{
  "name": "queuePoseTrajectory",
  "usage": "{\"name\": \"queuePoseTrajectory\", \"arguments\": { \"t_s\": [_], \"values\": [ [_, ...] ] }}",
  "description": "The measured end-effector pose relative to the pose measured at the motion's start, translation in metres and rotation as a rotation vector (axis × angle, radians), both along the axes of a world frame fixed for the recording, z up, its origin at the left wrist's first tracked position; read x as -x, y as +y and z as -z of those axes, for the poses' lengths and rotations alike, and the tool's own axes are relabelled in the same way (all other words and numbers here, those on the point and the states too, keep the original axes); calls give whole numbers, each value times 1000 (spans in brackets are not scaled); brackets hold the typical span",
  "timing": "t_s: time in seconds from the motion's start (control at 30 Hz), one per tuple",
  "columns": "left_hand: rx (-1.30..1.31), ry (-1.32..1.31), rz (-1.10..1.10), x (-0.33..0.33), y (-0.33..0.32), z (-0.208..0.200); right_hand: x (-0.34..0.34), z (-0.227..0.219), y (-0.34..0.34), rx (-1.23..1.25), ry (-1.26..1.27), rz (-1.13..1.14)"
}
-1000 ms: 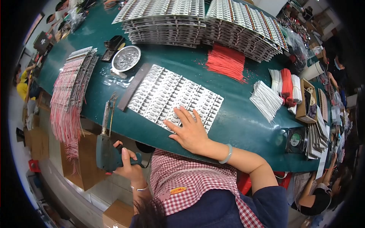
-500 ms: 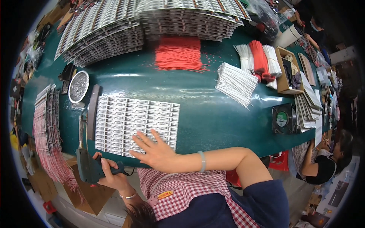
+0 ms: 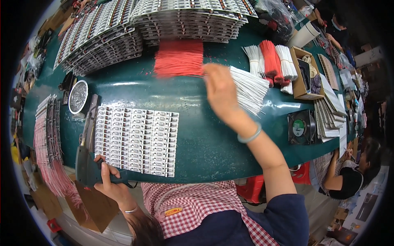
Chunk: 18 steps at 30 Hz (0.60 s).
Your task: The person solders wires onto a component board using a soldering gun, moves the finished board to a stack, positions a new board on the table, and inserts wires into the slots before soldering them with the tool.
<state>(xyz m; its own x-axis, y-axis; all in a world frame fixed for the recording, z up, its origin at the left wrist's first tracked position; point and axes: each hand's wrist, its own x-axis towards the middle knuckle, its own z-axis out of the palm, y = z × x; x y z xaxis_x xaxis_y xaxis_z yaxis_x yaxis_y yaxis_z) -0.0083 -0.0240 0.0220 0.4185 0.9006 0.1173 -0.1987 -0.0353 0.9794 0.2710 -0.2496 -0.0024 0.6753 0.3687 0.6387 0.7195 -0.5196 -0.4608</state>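
My left hand point(image 3: 113, 184) is wrapped round the handle of a dark pistol-shaped soldering gun point(image 3: 84, 166) at the table's near left edge. Its metal tip points away from me, beside a white panel of small circuit boards point(image 3: 135, 141) lying flat. My right hand point(image 3: 221, 90) is over the table, by the right end of a pile of red wires point(image 3: 178, 59) and the left side of a pile of white wires point(image 3: 248, 90). Motion smears its fingers, so whether they hold anything is unclear.
Tall stacks of panels point(image 3: 184, 24) stand at the back. A bowl point(image 3: 78, 97) and a dark bar point(image 3: 91, 112) lie left of the flat panel, with wired panels point(image 3: 47, 131) further left. Bundled wires point(image 3: 271, 61), a cardboard box point(image 3: 308, 92) and a fan point(image 3: 301, 127) stand right. Co-workers sit beyond.
My right hand has lifted off the panel and swung away to the right, toward the wire piles. My left hand keeps the soldering gun, which has shifted slightly in view.
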Motion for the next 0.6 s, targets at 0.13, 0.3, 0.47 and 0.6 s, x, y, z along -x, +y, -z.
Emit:
{"name": "queuePoseTrajectory", "arguments": {
  "t_s": [0.13,0.3,0.47,0.6],
  "values": [
    [142,48,-42,-4,-1,1,-57,8,15,77,-112,-97],
    [126,87,39,-12,-15,-11,-91,20,72,148,-186,-175],
    [125,111,23,-4,-15,-9,-105,30,104,372,-136,-91],
    [135,126,22,-1,-12,-8,-113,39,110,360,-138,-80]
  ]
}}
